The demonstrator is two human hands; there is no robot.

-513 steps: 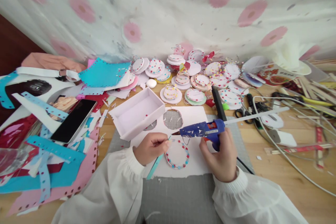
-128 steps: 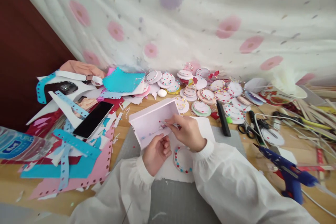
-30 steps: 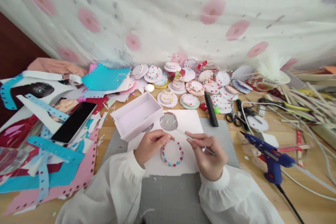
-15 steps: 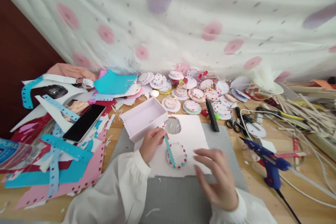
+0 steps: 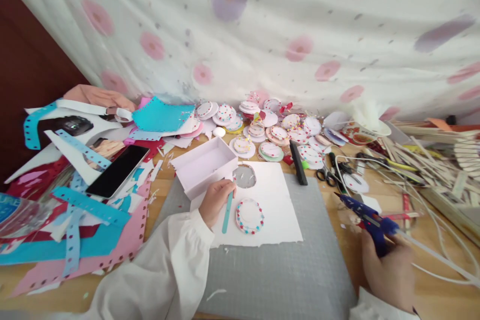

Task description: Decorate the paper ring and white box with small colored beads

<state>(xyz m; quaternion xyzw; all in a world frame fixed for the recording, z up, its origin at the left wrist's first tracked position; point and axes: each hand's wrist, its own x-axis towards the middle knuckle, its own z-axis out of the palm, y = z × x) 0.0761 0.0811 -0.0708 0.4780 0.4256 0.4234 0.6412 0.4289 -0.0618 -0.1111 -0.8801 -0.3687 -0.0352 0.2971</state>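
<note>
My left hand (image 5: 216, 201) is closed on a thin teal strip (image 5: 227, 216), which points down over a white sheet (image 5: 279, 205). Just right of the strip lies a ring of small red, blue and white pieces (image 5: 250, 216) on the sheet. A round hole (image 5: 245, 177) is cut near the sheet's upper edge. Off to the right, my right hand (image 5: 392, 270) wraps around the handle of a blue glue gun (image 5: 375, 227), its fingers partly hidden behind it. A white glue stick (image 5: 438, 255) sticks out of the gun's back.
An open white box (image 5: 206, 165) overlaps the sheet's corner on a grey mat (image 5: 285, 280). Several decorated paper discs (image 5: 270, 150) crowd the back. A phone (image 5: 118, 171) and coloured scraps lie left; scissors (image 5: 326, 176), a cable and wooden sticks lie right.
My right hand has moved from beside the sheet to the glue gun and taken hold of its handle. The teal strip in my left hand has shifted left, off the ring.
</note>
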